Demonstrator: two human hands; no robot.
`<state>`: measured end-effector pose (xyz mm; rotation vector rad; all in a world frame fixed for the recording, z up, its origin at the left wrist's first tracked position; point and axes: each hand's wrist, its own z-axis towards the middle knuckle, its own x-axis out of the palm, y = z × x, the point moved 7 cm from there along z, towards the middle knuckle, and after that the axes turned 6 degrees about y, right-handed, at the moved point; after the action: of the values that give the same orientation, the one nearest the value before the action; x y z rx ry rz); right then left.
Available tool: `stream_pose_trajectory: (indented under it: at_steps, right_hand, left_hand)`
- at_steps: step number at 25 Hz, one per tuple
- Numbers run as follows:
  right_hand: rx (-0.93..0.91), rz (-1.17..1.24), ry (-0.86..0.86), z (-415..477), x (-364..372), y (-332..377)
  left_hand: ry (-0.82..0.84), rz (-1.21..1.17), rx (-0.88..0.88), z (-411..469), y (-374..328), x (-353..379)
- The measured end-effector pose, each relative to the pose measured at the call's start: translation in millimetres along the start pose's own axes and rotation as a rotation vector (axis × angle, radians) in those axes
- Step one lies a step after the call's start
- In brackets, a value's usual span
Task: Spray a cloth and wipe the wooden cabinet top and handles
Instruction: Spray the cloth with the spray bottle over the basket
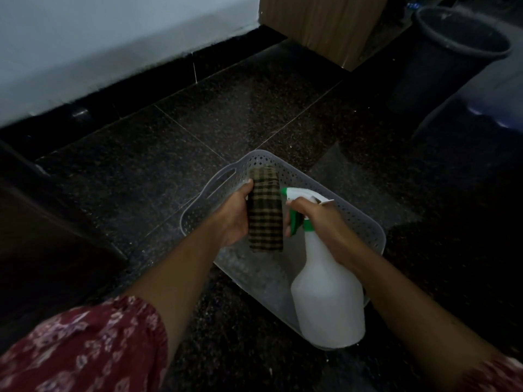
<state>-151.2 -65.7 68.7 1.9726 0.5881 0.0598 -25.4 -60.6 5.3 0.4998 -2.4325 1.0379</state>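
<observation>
- Head view: your left hand (236, 215) grips the folded checked cloth (265, 213) above the basket (365, 222).
- Your right hand (317, 219) is wrapped round the spray bottle (328, 295) neck, nozzle touching cloth.
- Spraying stage; wooden cabinet (319, 24), beyond basket, unwiped.

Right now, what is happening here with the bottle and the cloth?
A person is getting a cloth ready for cleaning. The left hand holds a folded checked cloth upright, and the right hand has its grip on the neck of a white spray bottle, whose nozzle points at the cloth. Both are held over a pale perforated basket on the dark floor. A wooden cabinet stands farther back, not yet touched.
</observation>
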Motion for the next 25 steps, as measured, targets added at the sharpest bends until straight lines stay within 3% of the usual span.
stream_pose_trajectory:
  at_steps: [5,10,25]
  right_hand:
    - [0.006,0.016,0.055,-11.7,3.9,2.7]
    - [0.055,-0.006,-0.022,-23.9,-2.4,-3.3]
    - [0.074,-0.029,0.012,-37.0,-5.3,-8.8]
  left_hand:
    - [0.012,0.004,0.012,-3.4,-4.2,2.7]
    - [0.011,-0.017,0.004,-9.0,-6.9,8.3]
    - [0.037,-0.173,0.046,-17.8,-17.5,12.7]
